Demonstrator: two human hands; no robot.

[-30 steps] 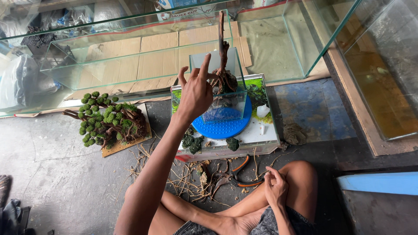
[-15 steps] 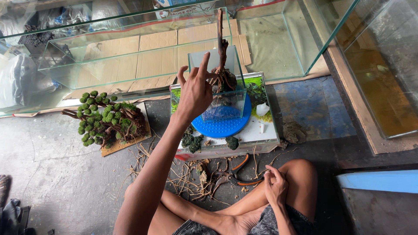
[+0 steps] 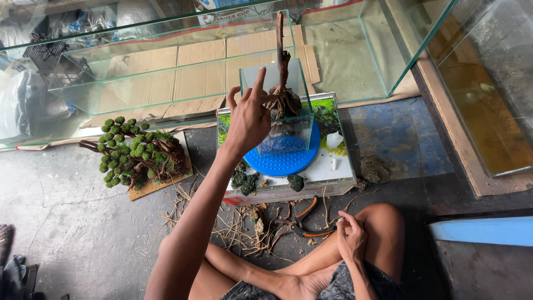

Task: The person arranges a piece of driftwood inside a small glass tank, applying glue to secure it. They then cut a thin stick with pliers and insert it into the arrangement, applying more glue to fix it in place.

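My left hand [image 3: 249, 118] is raised at the front wall of a small glass cube tank [image 3: 288, 139]. Its fingers are spread, the index finger points up, and a fingertip touches the roots of a tall piece of driftwood [image 3: 281, 61] standing in the tank. The tank sits on a blue round turntable [image 3: 283, 161], which rests on a white board [image 3: 333, 172] with green moss clumps [image 3: 244, 180]. My right hand [image 3: 351, 240] rests by my right knee with its fingers curled; nothing shows in it.
A moss-ball bonsai tree [image 3: 136, 158] on a wooden slab stands to the left. Orange-handled cutters [image 3: 297, 225] lie among loose roots in front of my legs. Large empty glass aquariums [image 3: 166, 72] line the back and another aquarium [image 3: 483, 83] stands at the right.
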